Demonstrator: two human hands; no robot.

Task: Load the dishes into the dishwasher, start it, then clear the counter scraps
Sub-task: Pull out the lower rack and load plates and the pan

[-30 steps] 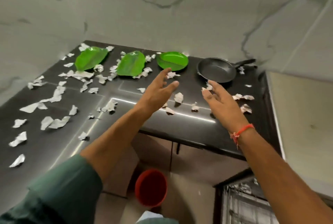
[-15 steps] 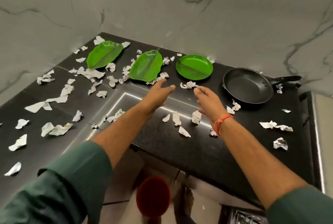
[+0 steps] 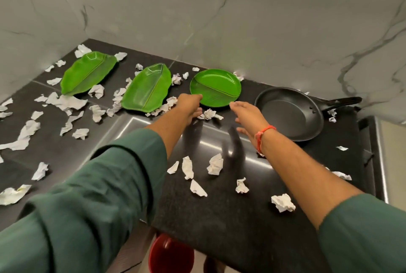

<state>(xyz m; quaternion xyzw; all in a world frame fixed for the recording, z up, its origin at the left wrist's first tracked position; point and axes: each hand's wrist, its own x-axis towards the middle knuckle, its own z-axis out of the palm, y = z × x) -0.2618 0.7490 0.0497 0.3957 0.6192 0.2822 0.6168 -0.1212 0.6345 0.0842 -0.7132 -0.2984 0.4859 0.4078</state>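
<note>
The left hand (image 3: 189,107) reaches forward with its fingers stretched out and loose, holding nothing, its fingertips at the near-left rim of the round green plate (image 3: 215,87); whether they touch the rim cannot be told. The right hand (image 3: 247,116) is likewise spread wide and holds nothing, its fingertips just at the near-right rim of the same plate, with a red thread band (image 3: 263,132) around the wrist. Both forearms come out of dark green sleeves (image 3: 105,196). Between the two hands, just below the plate, lies a crumpled paper scrap (image 3: 209,114). The plate sits flat on the dark tabletop (image 3: 230,224) near the back wall. To its left lie two green leaf-shaped plates, the nearer one (image 3: 147,88) beside the left hand and the farther one (image 3: 87,72) toward the corner. To the right of the round plate stands a black frying pan (image 3: 290,114), its handle pointing right. Many more torn and crumpled white paper scraps (image 3: 214,164) are scattered over the tabletop, thickest on the left side and around the leaf plates. Below the front edge of the tabletop a red bucket (image 3: 170,255) shows on the floor.
</note>
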